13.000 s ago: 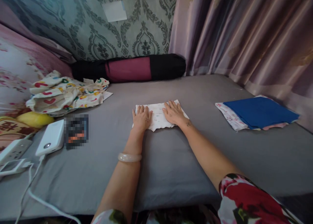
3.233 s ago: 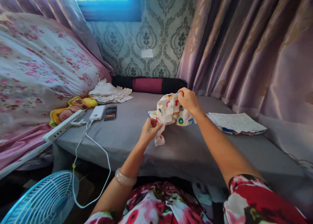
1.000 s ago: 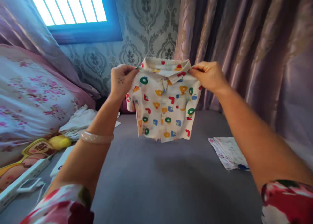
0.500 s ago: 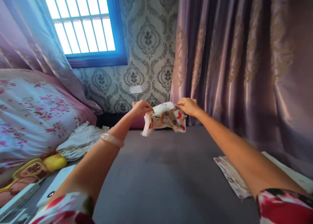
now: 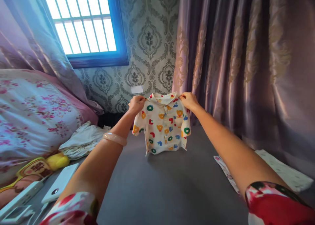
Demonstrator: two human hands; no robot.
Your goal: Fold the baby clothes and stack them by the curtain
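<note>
A small short-sleeved shirt point(image 5: 165, 125), white with colourful letter-like prints and a collar, hangs spread between my hands with its front facing me. My left hand point(image 5: 137, 104) is closed on the shoulder at the left, and my right hand point(image 5: 189, 100) pinches the shoulder at the right. The hem hangs at the grey bed surface point(image 5: 157, 185); whether it touches I cannot tell. My fingertips are partly hidden behind the cloth.
Folded pale clothes point(image 5: 83, 141) lie at the left beside a floral bundle point(image 5: 44, 110) and a yellow plush toy point(image 5: 57, 161). A white power bank point(image 5: 60, 184) and a power strip point(image 5: 22, 194) sit nearer. Folded cloth point(image 5: 283, 171) lies at the right, below the curtain point(image 5: 221, 54).
The shirt was bunched and blurred in motion; now it hangs open downward, front showing. Both hands keep hold of it and have risen slightly.
</note>
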